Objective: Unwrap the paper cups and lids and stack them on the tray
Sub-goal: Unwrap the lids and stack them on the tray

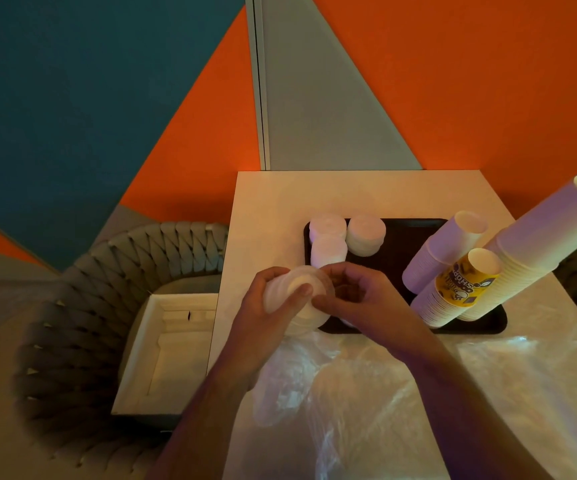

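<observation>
Orange, blue and grey wall standing behind white table (266, 192). Black tray (394, 251) sitting on table, holding three short lid stacks (328, 226) at far left and three tall cup stacks (522, 244) leaning at right, one with yellow printed cup (464, 282). Left hand (269, 306) curling fingers around wrapped lid stack (297, 299) just near tray's left edge. Right hand (360, 292) pinching wrap at stack's top, fingers bent close. Loose clear plastic (366, 393) lying near. White box (162, 344) sitting in grey woven chair (72, 341) at left, insides unclear.

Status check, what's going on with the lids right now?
Left hand grips a lid stack; right hand pinches at its top. Three lid stacks on tray. Loose plastic wrap in front.
</observation>
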The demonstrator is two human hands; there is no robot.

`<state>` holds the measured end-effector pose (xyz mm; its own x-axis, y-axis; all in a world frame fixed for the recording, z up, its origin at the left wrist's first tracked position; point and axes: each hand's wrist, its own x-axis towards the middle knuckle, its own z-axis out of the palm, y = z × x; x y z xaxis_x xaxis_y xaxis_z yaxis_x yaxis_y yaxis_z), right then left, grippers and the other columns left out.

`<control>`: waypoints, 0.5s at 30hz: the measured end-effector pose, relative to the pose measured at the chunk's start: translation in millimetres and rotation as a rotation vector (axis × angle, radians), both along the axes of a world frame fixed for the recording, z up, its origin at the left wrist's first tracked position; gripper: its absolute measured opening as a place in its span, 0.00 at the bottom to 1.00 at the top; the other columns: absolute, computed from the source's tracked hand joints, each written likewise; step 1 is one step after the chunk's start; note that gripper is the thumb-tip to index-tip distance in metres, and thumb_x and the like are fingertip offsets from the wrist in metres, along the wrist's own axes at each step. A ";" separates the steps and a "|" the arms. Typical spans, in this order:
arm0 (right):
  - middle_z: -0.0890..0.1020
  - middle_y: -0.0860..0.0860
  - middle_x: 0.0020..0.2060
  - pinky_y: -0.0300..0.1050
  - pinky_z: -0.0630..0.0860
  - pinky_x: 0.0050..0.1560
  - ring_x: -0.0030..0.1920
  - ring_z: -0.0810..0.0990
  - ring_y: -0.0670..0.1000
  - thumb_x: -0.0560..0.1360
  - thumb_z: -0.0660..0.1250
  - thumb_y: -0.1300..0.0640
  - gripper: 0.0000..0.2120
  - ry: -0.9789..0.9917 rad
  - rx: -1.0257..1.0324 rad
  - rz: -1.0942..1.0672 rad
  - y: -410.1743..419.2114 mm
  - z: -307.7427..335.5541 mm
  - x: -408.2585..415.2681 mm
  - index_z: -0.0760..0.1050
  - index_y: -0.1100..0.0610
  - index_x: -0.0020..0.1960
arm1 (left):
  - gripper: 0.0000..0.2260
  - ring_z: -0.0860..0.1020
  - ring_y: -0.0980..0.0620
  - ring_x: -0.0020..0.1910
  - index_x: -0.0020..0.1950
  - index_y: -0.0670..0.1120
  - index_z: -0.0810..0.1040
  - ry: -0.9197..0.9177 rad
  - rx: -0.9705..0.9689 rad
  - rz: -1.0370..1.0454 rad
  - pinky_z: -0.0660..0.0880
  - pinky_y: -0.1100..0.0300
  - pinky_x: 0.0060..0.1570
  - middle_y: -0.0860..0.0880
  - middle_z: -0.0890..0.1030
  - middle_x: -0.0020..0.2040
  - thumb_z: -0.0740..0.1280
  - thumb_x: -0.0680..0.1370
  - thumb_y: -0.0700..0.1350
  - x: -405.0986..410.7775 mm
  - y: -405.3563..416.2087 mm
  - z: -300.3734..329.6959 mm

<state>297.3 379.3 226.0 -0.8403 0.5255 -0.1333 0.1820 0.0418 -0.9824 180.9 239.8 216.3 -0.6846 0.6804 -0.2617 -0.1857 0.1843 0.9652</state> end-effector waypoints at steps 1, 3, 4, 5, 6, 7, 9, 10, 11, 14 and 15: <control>0.86 0.56 0.47 0.48 0.81 0.51 0.46 0.83 0.49 0.72 0.77 0.58 0.13 0.018 -0.005 -0.015 -0.3 -0.9 -0.3 0.82 0.55 0.56 | 0.26 0.79 0.54 0.56 0.60 0.62 0.73 0.006 -0.003 -0.009 0.83 0.52 0.50 0.56 0.78 0.58 0.73 0.64 0.64 0.3 -0.4 1.2; 0.86 0.56 0.47 0.46 0.82 0.49 0.48 0.84 0.51 0.71 0.76 0.56 0.17 0.074 -0.162 -0.079 1.0 -4.3 -1.7 0.79 0.60 0.57 | 0.25 0.79 0.55 0.55 0.60 0.63 0.73 0.008 -0.012 -0.023 0.83 0.53 0.50 0.57 0.78 0.57 0.73 0.64 0.63 0.5 -1.3 2.5; 0.86 0.57 0.48 0.46 0.82 0.49 0.49 0.85 0.52 0.70 0.75 0.56 0.20 0.094 -0.287 -0.112 2.3 -6.9 -2.1 0.77 0.63 0.59 | 0.24 0.79 0.56 0.55 0.59 0.64 0.73 -0.002 -0.011 -0.025 0.83 0.54 0.49 0.58 0.78 0.57 0.73 0.65 0.63 0.1 -2.2 2.4; 0.86 0.57 0.49 0.46 0.83 0.48 0.49 0.85 0.53 0.71 0.74 0.57 0.22 0.110 -0.412 -0.140 3.3 -9.7 -2.4 0.76 0.64 0.61 | 0.23 0.79 0.56 0.54 0.60 0.63 0.73 -0.014 -0.009 -0.028 0.83 0.56 0.48 0.58 0.78 0.57 0.74 0.67 0.61 -0.5 -2.8 1.7; 0.86 0.57 0.49 0.45 0.83 0.47 0.49 0.85 0.53 0.72 0.73 0.58 0.21 0.118 -0.515 -0.167 3.9 -12.5 -2.3 0.75 0.64 0.62 | 0.21 0.80 0.56 0.54 0.60 0.63 0.74 -0.019 -0.014 -0.031 0.83 0.57 0.47 0.58 0.78 0.56 0.75 0.70 0.58 -1.6 -3.8 0.2; 0.85 0.57 0.49 0.45 0.84 0.45 0.48 0.85 0.54 0.73 0.72 0.59 0.19 0.120 -0.583 -0.195 5.4 -16.7 -1.9 0.75 0.63 0.62 | 0.19 0.80 0.56 0.54 0.61 0.63 0.74 -0.014 -0.029 -0.032 0.83 0.58 0.46 0.57 0.78 0.57 0.76 0.72 0.54 -2.6 -4.4 -1.5; 0.86 0.57 0.49 0.46 0.84 0.44 0.47 0.86 0.56 0.77 0.69 0.61 0.11 0.130 -0.639 -0.281 11.3 -28.7 -0.7 0.76 0.60 0.60 | 0.18 0.79 0.56 0.54 0.61 0.63 0.74 -0.001 -0.063 -0.029 0.83 0.57 0.46 0.57 0.78 0.56 0.74 0.75 0.48 -4.2 -6.6 -5.7; 0.86 0.56 0.49 0.47 0.83 0.44 0.48 0.86 0.58 0.79 0.68 0.61 0.09 0.135 -0.625 -0.344 16.5 -37.3 -0.3 0.77 0.58 0.58 | 0.18 0.79 0.56 0.53 0.61 0.63 0.74 -0.003 -0.069 -0.023 0.83 0.56 0.46 0.57 0.79 0.56 0.74 0.76 0.47 -4.7 -8.0 -7.5; 0.86 0.55 0.48 0.49 0.83 0.46 0.48 0.86 0.58 0.79 0.68 0.60 0.07 0.126 -0.555 -0.418 22.3 -47.0 0.6 0.78 0.57 0.57 | 0.18 0.79 0.57 0.53 0.61 0.63 0.74 -0.005 -0.073 -0.016 0.82 0.56 0.47 0.57 0.79 0.56 0.73 0.76 0.46 -5.1 -9.2 -9.8; 0.85 0.47 0.49 0.53 0.80 0.56 0.53 0.83 0.53 0.83 0.63 0.56 0.09 -0.051 0.042 -0.537 46.6 -84.4 8.0 0.80 0.50 0.59 | 0.17 0.80 0.59 0.52 0.61 0.63 0.75 -0.007 -0.077 0.011 0.82 0.53 0.49 0.58 0.80 0.56 0.73 0.76 0.47 -6.5 -14.0 -15.5; 0.84 0.45 0.52 0.49 0.79 0.56 0.54 0.82 0.49 0.84 0.61 0.57 0.12 -0.099 0.254 -0.493 52.3 -95.8 10.2 0.80 0.49 0.62 | 0.17 0.80 0.58 0.53 0.61 0.63 0.75 -0.011 -0.082 0.018 0.83 0.51 0.51 0.57 0.80 0.56 0.73 0.76 0.48 -6.8 -14.7 -17.3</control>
<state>307.5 431.5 130.2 -0.4768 0.8788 -0.0169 0.3302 0.1612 -0.9300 174.1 225.1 199.0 -0.6934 0.6440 -0.3232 -0.1999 0.2590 0.9450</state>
